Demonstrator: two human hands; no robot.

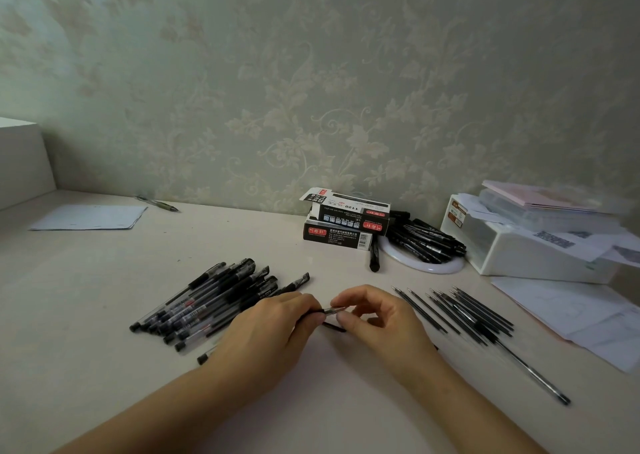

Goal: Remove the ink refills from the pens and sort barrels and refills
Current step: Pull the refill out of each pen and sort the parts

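My left hand point(277, 322) grips a black pen point(313, 314) low over the table's middle. My right hand point(374, 315) pinches the pen's metal tip point(334, 310) between thumb and fingers. A short black piece point(334, 327) lies on the table under the hands. To the left lies a pile of several clear barrels with black caps point(207, 301). To the right lies a row of several thin black refills point(457, 309). One long refill point(533, 374) lies apart at the lower right.
Two black pen boxes point(346, 225) stand stacked at the back. Beside them a white ring point(426, 266) holds a heap of black pens point(422, 238). A white box point(512, 245) with papers sits right, loose sheets point(588, 315) before it. Paper point(90, 217) and a pen point(157, 203) lie far left.
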